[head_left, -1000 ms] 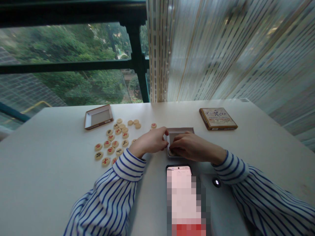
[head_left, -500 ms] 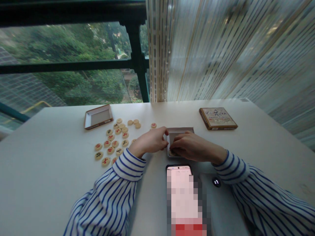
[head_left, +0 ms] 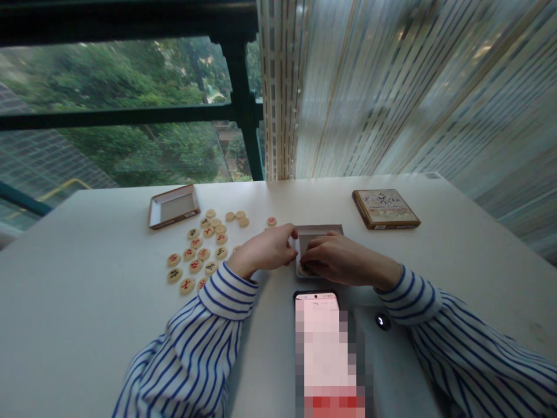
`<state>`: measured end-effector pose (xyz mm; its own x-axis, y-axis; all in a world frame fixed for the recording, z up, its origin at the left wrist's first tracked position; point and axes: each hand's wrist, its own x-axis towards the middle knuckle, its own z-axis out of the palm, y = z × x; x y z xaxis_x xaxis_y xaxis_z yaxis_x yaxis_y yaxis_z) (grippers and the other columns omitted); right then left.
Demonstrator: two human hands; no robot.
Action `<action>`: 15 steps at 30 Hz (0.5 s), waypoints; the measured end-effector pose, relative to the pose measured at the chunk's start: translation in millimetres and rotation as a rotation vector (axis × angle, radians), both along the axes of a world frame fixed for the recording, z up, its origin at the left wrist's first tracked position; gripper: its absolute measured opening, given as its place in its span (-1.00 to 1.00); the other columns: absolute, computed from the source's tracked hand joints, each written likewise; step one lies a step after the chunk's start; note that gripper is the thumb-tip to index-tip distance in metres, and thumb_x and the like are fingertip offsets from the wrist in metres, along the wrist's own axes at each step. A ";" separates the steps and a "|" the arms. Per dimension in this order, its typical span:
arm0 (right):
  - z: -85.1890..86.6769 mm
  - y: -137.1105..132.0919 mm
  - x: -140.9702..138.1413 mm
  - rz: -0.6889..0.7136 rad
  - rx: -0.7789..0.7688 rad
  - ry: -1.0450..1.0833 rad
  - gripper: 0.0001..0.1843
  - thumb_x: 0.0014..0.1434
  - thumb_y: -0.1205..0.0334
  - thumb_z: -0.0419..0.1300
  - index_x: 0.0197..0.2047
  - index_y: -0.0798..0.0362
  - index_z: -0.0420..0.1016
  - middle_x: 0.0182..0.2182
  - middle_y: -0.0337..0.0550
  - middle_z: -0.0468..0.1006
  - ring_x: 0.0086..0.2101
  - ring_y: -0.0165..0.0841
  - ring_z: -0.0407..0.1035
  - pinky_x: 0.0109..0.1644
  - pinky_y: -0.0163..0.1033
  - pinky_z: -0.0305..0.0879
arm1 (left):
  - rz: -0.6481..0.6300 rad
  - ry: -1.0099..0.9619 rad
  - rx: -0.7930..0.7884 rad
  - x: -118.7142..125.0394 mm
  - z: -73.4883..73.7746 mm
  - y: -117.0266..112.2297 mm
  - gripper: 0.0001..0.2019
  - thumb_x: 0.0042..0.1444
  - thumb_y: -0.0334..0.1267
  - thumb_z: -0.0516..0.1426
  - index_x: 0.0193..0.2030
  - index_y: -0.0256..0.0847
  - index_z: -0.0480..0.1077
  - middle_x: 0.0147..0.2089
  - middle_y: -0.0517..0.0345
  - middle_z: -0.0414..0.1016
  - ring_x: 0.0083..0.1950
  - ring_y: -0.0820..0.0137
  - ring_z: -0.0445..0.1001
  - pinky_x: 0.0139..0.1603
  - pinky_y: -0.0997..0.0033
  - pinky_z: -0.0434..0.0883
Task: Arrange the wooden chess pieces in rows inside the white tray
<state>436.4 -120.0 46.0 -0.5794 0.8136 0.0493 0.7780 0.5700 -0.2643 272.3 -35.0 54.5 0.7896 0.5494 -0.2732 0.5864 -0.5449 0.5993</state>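
Observation:
A shallow open box point(head_left: 319, 229) lies in front of me, partly hidden by my hands. My left hand point(head_left: 267, 248) is closed at its left side, thumb and fingers on the box wall. My right hand point(head_left: 335, 255) reaches into the box with curled fingertips low in the near left corner. Under those fingertips a xiangqi piece point(head_left: 304, 269) shows in part. To the left, several round wooden xiangqi pieces point(head_left: 203, 254) with red or dark characters are spread on the white table point(head_left: 87, 290); some are blank side up. One red-marked piece point(head_left: 271, 221) sits apart, just beyond my left hand.
A box lid or tray point(head_left: 174, 206) rests at the back left. At the back right is a closed printed box point(head_left: 385, 209). A phone point(head_left: 326, 348) lies close below the open box, beside a grey object with a round black button point(head_left: 383, 321).
Almost nothing differs. Both hands stay at the open box, and the right fingertips shift only very slightly in its near left corner.

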 end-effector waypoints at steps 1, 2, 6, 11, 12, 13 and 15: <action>-0.2 0.1 0.0 0.001 0.002 0.000 -0.79 0.13 0.37 0.02 -0.33 0.04 0.49 -0.34 -0.17 0.51 -0.32 -0.40 0.33 -0.23 -0.29 0.09 | -0.001 0.001 0.005 0.3 0.2 -0.1 -0.69 -0.05 -0.29 0.02 -0.09 -0.20 0.21 -0.46 0.15 0.50 -0.39 0.40 0.44 -0.48 0.51 0.24; -0.5 0.1 0.0 0.001 0.006 -0.001 -0.79 0.13 0.37 0.02 -0.34 0.04 0.50 -0.35 -0.16 0.51 -0.32 -0.40 0.33 -0.23 -0.29 0.08 | -0.001 0.003 0.008 0.5 0.6 -0.2 -0.69 -0.05 -0.30 0.02 -0.10 -0.20 0.21 -0.46 0.15 0.50 -0.39 0.40 0.44 -0.48 0.51 0.24; -1.3 0.2 0.1 0.002 0.017 -0.002 -0.78 0.13 0.37 0.02 -0.31 0.03 0.50 -0.35 -0.17 0.51 -0.30 -0.39 0.33 -0.22 -0.28 0.08 | -0.002 0.011 0.003 0.7 2.2 -0.2 -0.69 -0.04 -0.30 0.02 -0.09 -0.21 0.21 -0.45 0.15 0.50 -0.39 0.40 0.44 -0.47 0.51 0.24; -0.1 -0.5 -0.1 -0.001 0.015 -0.007 -0.78 0.12 0.37 0.02 -0.33 0.02 0.49 -0.35 -0.19 0.51 -0.33 -0.40 0.33 -0.25 -0.28 0.07 | 0.002 0.006 -0.002 -0.6 -0.3 0.1 -0.68 -0.04 -0.30 0.02 -0.08 -0.20 0.22 -0.46 0.15 0.51 -0.38 0.39 0.45 -0.46 0.50 0.25; 0.2 -0.6 -0.1 -0.001 0.017 -0.005 -0.79 0.12 0.37 0.02 -0.34 0.03 0.49 -0.35 -0.19 0.50 -0.33 -0.40 0.33 -0.25 -0.29 0.07 | 0.002 0.002 0.002 -0.8 -1.1 0.3 -0.68 -0.04 -0.30 0.02 -0.08 -0.20 0.22 -0.45 0.15 0.51 -0.37 0.39 0.45 -0.46 0.50 0.25; 0.3 -0.7 -0.2 -0.001 0.019 -0.002 -0.79 0.12 0.38 0.02 -0.34 0.03 0.49 -0.35 -0.18 0.50 -0.33 -0.40 0.33 -0.25 -0.29 0.07 | 0.003 -0.003 0.004 -0.9 -1.8 0.4 -0.68 -0.04 -0.30 0.02 -0.09 -0.20 0.22 -0.45 0.15 0.51 -0.37 0.39 0.45 -0.46 0.50 0.25; 0.3 -0.6 -0.3 -0.001 0.026 0.000 -0.79 0.12 0.37 0.02 -0.36 0.05 0.48 -0.36 -0.17 0.50 -0.34 -0.41 0.32 -0.25 -0.29 0.07 | 0.001 -0.009 -0.004 -0.9 -2.7 0.7 -0.68 -0.05 -0.31 0.03 -0.09 -0.20 0.22 -0.45 0.15 0.51 -0.38 0.39 0.45 -0.47 0.51 0.25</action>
<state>436.1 -120.6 46.3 -0.5789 0.8124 0.0703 0.7782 0.5761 -0.2499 271.4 -34.2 51.8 0.7917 0.5490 -0.2680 0.5813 -0.5419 0.6070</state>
